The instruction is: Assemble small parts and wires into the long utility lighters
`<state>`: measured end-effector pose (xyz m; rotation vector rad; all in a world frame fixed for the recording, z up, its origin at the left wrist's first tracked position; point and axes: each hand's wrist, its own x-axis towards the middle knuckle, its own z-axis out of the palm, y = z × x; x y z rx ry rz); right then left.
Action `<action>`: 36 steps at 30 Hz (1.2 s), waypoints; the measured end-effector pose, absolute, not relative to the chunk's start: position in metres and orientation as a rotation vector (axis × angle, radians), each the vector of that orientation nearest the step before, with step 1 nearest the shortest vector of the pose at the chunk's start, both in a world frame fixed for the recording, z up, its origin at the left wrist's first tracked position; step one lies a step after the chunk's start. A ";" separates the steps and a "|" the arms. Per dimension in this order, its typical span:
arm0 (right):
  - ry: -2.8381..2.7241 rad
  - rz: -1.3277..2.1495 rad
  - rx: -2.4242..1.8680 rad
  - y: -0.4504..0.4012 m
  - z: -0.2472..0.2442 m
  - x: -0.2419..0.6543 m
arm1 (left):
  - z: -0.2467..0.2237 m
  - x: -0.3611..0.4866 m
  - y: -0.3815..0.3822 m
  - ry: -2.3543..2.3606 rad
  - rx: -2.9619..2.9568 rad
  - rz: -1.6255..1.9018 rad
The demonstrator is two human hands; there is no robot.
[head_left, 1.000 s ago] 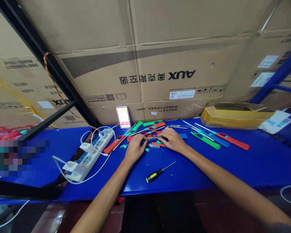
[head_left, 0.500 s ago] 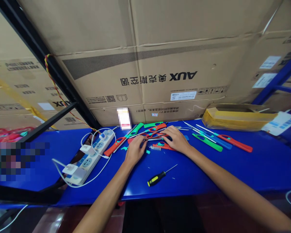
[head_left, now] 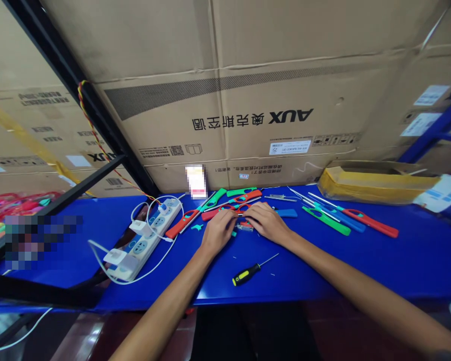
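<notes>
My left hand and my right hand meet at the fingertips over a loose pile of long-reach lighters. Both have their fingers curled and pinched; whatever is between them is hidden or too small to make out. Behind the fingers lie a red lighter and another red lighter with a teal trigger. A blue handle sticks out beyond my right hand. Just below the fingertips is a small clear part. A teal trigger piece rests left of my left hand.
A black-and-yellow screwdriver lies in front of the hands. On the left is a white power strip with plugs and looping cables. More lighters, including a green one, lie right, before a yellow-taped carton. Cardboard stands behind.
My right hand has come left and nearer to me, so the fingertips of both hands are now close together. The view has shifted slightly; the screwdriver and surrounding lighters stay put.
</notes>
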<state>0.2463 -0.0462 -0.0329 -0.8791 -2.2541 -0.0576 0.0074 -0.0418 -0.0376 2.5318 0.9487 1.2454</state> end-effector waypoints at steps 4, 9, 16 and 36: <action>-2.271 -0.119 -0.854 -0.043 -0.035 0.249 | -0.038 0.007 -0.042 0.914 2.541 1.256; -2.260 -0.154 -0.847 -0.042 -0.033 0.254 | -0.039 0.005 -0.041 0.998 2.526 1.261; -2.231 -0.100 -0.822 -0.042 -0.027 0.260 | -0.035 0.004 -0.041 1.053 2.494 1.281; -2.227 -0.022 -0.730 -0.039 -0.030 0.259 | -0.036 0.007 -0.043 1.157 2.552 1.225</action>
